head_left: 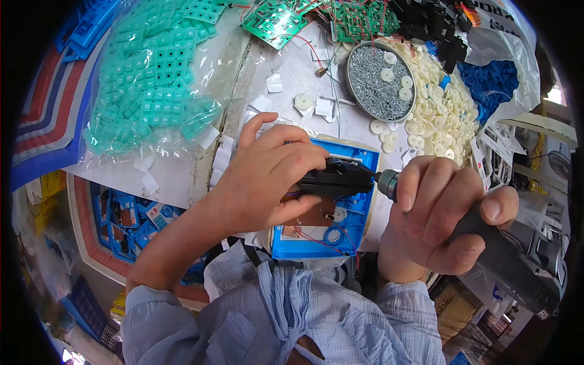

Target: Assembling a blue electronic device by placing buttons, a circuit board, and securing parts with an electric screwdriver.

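Observation:
My right hand (438,210) is wrapped round a dark electric screwdriver (517,264). Its tip points left and meets, or nearly meets, the end of a black plastic part (340,180). Thumb and fingers of my left hand (264,167) grip that part from the left, above a shallow blue plastic housing (313,249). Inside the housing lie a brown board (316,220), thin red wires and a small round blue ring (334,235). My left hand covers the housing's left side.
Beyond the housing stands a round tray of small metal screws (380,79), beside a pile of cream plastic discs (447,109). Teal rubber keypads (164,67) fill a clear bag at left. Green circuit boards (277,21) lie at the back; a crate of blue housings (128,222) is lower left.

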Motion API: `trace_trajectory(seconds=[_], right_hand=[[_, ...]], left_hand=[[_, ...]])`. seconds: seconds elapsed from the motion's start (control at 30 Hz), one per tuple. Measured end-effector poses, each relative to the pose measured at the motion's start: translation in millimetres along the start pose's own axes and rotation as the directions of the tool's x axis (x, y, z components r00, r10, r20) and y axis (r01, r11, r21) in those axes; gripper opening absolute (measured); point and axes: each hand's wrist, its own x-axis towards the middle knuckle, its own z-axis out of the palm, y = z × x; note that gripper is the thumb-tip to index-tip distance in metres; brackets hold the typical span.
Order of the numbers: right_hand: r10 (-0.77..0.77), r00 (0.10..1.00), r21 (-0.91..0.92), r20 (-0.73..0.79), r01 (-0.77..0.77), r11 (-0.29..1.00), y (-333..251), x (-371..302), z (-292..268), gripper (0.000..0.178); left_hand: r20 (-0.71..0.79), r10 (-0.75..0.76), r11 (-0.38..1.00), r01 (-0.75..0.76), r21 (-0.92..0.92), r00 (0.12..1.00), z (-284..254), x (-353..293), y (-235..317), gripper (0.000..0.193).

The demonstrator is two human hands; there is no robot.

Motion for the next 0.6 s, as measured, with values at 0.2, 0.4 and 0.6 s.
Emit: trace_trajectory(seconds=[0.2, 0.4, 0.6], right_hand=[[0.010, 1.000, 0.037, -0.024, -0.009, 0.999, -6.1, 3.4, 4.4, 0.032], [0.013, 1.000, 0.055, -0.021, -0.011, 0.998, -14.4, 3.4, 7.2, 0.032], [0.002, 0.999, 0.146, -0.033, 0.003, 0.989, -20.8, 0.3, 2.3, 0.032]], left_hand=[[-0.083, -0.005, 0.994, 0.014, 0.109, 0.997, -15.2, 21.9, 19.4, 0.049], [-0.031, 0.202, 0.945, -0.186, 0.270, 0.979, -17.9, 40.3, 23.9, 0.023], [-0.048, 0.180, 0.959, -0.164, 0.232, 0.983, -17.9, 32.0, 30.9, 0.022]])
